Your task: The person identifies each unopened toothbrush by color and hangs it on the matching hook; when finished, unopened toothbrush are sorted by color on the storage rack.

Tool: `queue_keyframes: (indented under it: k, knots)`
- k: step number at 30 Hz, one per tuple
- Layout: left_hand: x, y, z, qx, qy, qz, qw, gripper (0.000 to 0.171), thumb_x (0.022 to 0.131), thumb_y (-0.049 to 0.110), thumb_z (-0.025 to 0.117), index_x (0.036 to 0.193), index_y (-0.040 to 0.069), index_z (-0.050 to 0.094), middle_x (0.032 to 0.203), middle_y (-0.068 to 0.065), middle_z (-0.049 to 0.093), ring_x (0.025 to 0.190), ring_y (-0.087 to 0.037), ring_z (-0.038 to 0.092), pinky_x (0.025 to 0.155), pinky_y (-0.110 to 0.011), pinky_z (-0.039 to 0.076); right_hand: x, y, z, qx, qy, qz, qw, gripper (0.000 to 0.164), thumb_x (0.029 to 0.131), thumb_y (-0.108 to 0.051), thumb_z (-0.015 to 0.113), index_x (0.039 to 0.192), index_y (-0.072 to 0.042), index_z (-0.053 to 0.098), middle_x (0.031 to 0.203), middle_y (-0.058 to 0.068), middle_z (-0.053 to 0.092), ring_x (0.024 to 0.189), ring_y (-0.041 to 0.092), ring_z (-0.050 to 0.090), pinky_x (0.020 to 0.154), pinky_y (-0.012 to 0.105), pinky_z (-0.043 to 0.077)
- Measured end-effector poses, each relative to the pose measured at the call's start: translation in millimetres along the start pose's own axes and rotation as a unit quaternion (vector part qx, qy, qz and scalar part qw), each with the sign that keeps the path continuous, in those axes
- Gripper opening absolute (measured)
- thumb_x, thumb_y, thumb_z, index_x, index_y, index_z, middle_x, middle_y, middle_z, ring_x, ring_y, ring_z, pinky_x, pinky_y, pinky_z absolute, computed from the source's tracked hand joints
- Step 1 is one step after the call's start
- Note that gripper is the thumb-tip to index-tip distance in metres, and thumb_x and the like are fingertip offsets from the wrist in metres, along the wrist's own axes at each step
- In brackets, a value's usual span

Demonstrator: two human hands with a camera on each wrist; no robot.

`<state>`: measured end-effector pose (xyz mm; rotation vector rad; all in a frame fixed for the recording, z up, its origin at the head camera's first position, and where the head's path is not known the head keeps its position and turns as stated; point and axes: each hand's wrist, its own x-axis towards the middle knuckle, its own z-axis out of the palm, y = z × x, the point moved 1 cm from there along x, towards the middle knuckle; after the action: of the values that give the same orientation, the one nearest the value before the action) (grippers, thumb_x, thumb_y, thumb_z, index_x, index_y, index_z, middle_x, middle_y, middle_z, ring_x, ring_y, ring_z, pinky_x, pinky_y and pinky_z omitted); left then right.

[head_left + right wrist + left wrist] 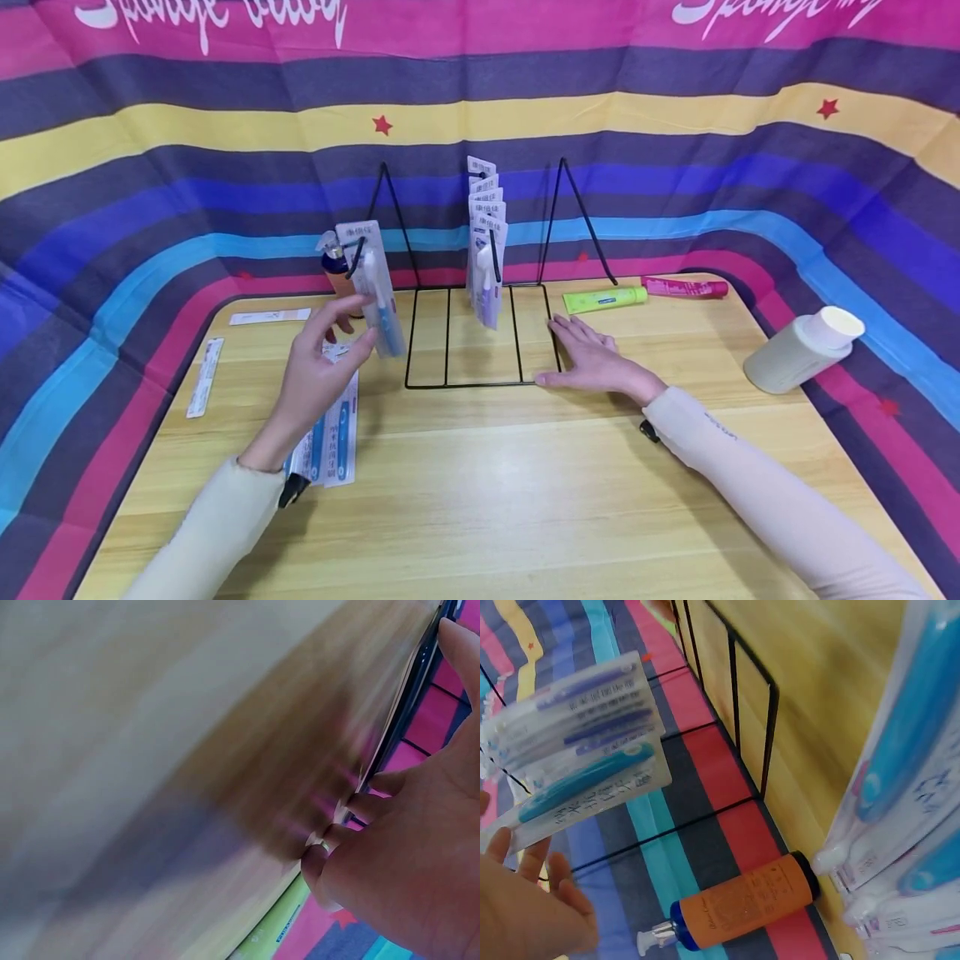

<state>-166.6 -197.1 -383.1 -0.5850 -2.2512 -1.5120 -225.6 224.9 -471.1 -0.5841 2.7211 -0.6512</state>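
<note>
A black wire rack [465, 386] stands on the wooden table. From its left hook hangs a blue toothbrush in a clear pack [384, 310]. My left hand [322, 354] is beside that pack, thumb and forefinger apart; in the left wrist view its fingertips lie right at the toothbrush pack [592, 791]. Several purple toothbrush packs [486, 279] hang in a row on the middle hook. My right hand [588, 358] rests with spread fingers on the right side of the rack's base. Under my left forearm lie more blue toothbrush packs [341, 442], partly hidden.
Behind the left hand stands an orange pump bottle [746, 900]. Two narrow white packs [204, 379] lie at the left. A green tube [603, 300], a pink tube [686, 288] and a tilted white bottle [795, 354] are at the right. A striped cloth [525, 117] hangs behind.
</note>
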Motion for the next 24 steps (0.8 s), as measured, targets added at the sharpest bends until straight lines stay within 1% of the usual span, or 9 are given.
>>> queue_keyframes:
  k: [2, 5, 8, 9, 14, 15, 17, 20, 24]
  knots:
    - [11.2, -5.5, 0.9, -0.016, -0.018, -0.021, 0.9995, 0.050, 0.103, 0.001, 0.070, 0.152, 0.011, 0.063, 0.128, -0.011, 0.064, 0.106, -0.024, 0.050, 0.086, -0.037, 0.033, -0.5, -0.5, -0.4, 0.000, 0.001, 0.000, 1.000, 0.117, 0.096, -0.071, 0.071, 0.176, -0.011, 0.011, 0.182, 0.014, 0.006, 0.166, 0.042, -0.001, 0.122, 0.078, 0.004]
    - [27.5, -12.9, 2.6, -0.033, -0.042, -0.052, 0.9972, 0.053, 0.108, 0.008, 0.067, 0.159, 0.015, 0.056, 0.120, -0.015, 0.059, 0.103, -0.027, 0.049, 0.086, -0.035, 0.035, -0.8, -0.8, -0.7, -0.001, 0.001, 0.000, 1.000, 0.117, 0.096, -0.070, 0.071, 0.176, -0.010, 0.011, 0.182, 0.014, 0.005, 0.166, 0.042, -0.001, 0.122, 0.078, 0.002]
    - [42.8, -18.5, 4.3, -0.045, -0.053, -0.079, 0.9945, 0.054, 0.111, 0.016, 0.064, 0.164, 0.019, 0.051, 0.120, -0.018, 0.054, 0.101, -0.025, 0.048, 0.083, -0.032, 0.040, -0.1, -1.6, -0.5, 0.001, -0.002, 0.001, 1.000, 0.116, 0.097, -0.069, 0.071, 0.176, -0.009, 0.011, 0.182, 0.014, 0.005, 0.166, 0.042, -0.001, 0.122, 0.078, 0.001]
    - [47.9, -21.3, 4.9, -0.046, -0.053, -0.084, 0.9940, 0.054, 0.112, 0.018, 0.064, 0.164, 0.020, 0.051, 0.125, -0.017, 0.055, 0.100, -0.025, 0.048, 0.081, -0.031, 0.041, 0.0, -1.9, -0.6, 0.001, -0.002, 0.001, 1.000, 0.116, 0.097, -0.069, 0.071, 0.176, -0.009, 0.011, 0.182, 0.015, 0.005, 0.166, 0.042, -0.002, 0.122, 0.078, 0.001]
    - [72.2, -36.8, 8.8, -0.058, -0.045, -0.088, 0.9934, 0.055, 0.111, 0.025, 0.067, 0.164, 0.023, 0.051, 0.152, -0.007, 0.050, 0.092, -0.022, 0.050, 0.071, -0.028, 0.044, 0.6, -0.9, -0.1, 0.001, -0.001, 0.000, 1.000, 0.116, 0.096, -0.070, 0.071, 0.176, -0.010, 0.011, 0.182, 0.014, 0.005, 0.166, 0.041, -0.001, 0.122, 0.078, 0.003]
    - [76.6, -40.0, 9.9, -0.061, -0.044, -0.088, 0.9933, 0.055, 0.110, 0.026, 0.067, 0.163, 0.024, 0.051, 0.155, -0.005, 0.048, 0.092, -0.022, 0.051, 0.069, -0.027, 0.044, 0.6, -0.4, -0.1, -0.002, 0.000, 0.001, 1.000, 0.117, 0.096, -0.070, 0.071, 0.176, -0.010, 0.011, 0.182, 0.014, 0.005, 0.166, 0.041, -0.001, 0.122, 0.078, 0.003]
    - [83.9, -44.7, 12.2, -0.067, -0.044, -0.089, 0.9928, 0.057, 0.110, 0.027, 0.068, 0.164, 0.025, 0.051, 0.158, -0.005, 0.046, 0.091, -0.020, 0.052, 0.066, -0.026, 0.043, 0.4, 0.6, 0.1, -0.005, 0.001, 0.002, 1.000, 0.117, 0.096, -0.072, 0.070, 0.176, -0.011, 0.011, 0.182, 0.013, 0.006, 0.166, 0.041, 0.000, 0.122, 0.077, 0.005]
    - [91.6, -50.6, 14.7, -0.080, -0.042, -0.093, 0.9916, 0.058, 0.109, 0.026, 0.069, 0.164, 0.026, 0.050, 0.162, -0.004, 0.043, 0.092, -0.019, 0.054, 0.069, -0.026, 0.043, 0.0, 1.1, -0.3, -0.004, 0.002, 0.002, 1.000, 0.118, 0.095, -0.073, 0.070, 0.177, -0.011, 0.012, 0.182, 0.013, 0.006, 0.166, 0.040, 0.000, 0.122, 0.077, 0.007]
    - [96.6, -55.6, 15.8, -0.091, -0.038, -0.094, 0.9907, 0.059, 0.109, 0.024, 0.069, 0.164, 0.026, 0.049, 0.165, -0.001, 0.040, 0.097, -0.019, 0.056, 0.077, -0.028, 0.046, 0.3, 1.3, -0.4, 0.000, 0.002, -0.001, 1.000, 0.119, 0.094, -0.075, 0.070, 0.177, -0.011, 0.012, 0.182, 0.013, 0.007, 0.166, 0.041, 0.001, 0.122, 0.077, 0.009]
